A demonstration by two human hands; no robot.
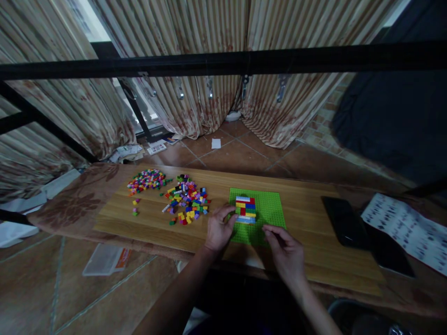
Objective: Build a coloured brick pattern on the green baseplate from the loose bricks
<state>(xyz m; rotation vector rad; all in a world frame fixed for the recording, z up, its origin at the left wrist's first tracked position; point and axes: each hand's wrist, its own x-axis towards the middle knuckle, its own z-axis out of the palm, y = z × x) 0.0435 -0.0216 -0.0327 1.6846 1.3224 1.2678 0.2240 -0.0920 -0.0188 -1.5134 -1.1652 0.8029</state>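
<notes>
A green baseplate lies on a wooden board, with a small block of stacked coloured bricks built on its left part. My left hand rests at the plate's left edge, fingertips touching the side of the brick block. My right hand hovers over the plate's near right corner with fingers pinched together; whether a brick is between them I cannot tell. A loose pile of mixed bricks lies left of the plate, and a second pile of smaller pieces sits further left.
The wooden board sits on a cloth-covered surface. A black phone and a printed sheet lie to the right. A black metal bar crosses overhead. Tiled floor, curtains and a plastic box lie beyond.
</notes>
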